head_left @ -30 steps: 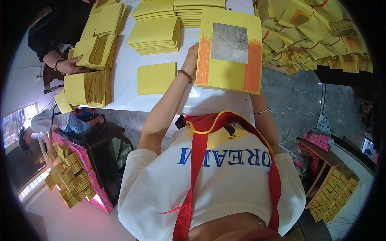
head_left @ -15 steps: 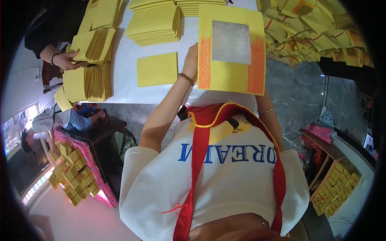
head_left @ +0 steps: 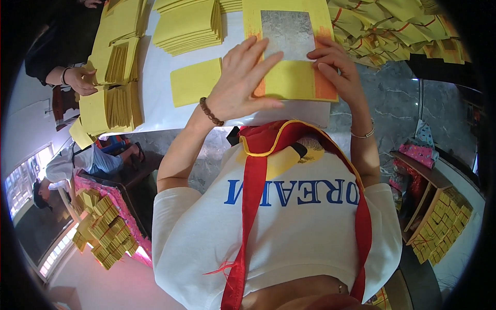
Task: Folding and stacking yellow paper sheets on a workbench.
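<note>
Your left hand (head_left: 243, 82) lies spread flat on the yellow sheet (head_left: 292, 77) at upper centre; your right hand (head_left: 338, 70) presses its right edge, fingers extended. Bare white tabletop (head_left: 155, 98) lies left, around a plain yellow sheet (head_left: 195, 81); a yellow stack (head_left: 188, 26) sits beyond.

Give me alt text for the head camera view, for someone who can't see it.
A person's left hand and right hand press flat on a yellow paper sheet with orange side bands and a silver foil square on a white table. Stacks of plain yellow paper lie beyond, with another person's hand at far left.
</note>
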The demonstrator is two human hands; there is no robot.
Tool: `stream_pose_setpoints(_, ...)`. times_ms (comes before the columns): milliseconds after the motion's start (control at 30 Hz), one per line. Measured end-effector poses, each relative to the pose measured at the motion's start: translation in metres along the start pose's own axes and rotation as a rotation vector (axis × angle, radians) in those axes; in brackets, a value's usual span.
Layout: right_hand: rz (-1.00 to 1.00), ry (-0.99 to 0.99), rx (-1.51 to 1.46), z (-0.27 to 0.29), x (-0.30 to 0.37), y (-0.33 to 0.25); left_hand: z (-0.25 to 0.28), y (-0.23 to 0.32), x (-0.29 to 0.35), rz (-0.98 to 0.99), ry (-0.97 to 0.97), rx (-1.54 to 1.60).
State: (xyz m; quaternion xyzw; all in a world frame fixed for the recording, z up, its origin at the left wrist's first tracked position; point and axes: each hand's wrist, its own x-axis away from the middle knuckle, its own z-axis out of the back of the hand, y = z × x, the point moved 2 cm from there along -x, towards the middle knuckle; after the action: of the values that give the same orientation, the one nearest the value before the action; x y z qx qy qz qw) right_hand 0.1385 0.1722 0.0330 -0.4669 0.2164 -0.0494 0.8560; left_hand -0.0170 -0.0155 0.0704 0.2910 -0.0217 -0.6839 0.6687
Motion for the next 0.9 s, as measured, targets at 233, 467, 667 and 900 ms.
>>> stream_pose_setpoints(233,0.023,0.028,-0.072,0.000,0.001,0.008,0.005,0.009,-0.001,-0.089,-0.070,-0.113)
stream_pose_setpoints(467,0.079,0.008,-0.156,0.000,0.001,0.006,0.007,0.014,-0.006,-0.082,-0.010,0.043)
stream_pose_setpoints(667,0.071,0.029,-0.242,-0.002,0.004,0.014,0.011,0.003,-0.015,0.136,-0.084,0.314)
stream_pose_setpoints(900,0.067,0.041,-0.220,-0.002,0.004,0.015,0.003,-0.005,-0.014,0.314,-0.134,0.506)
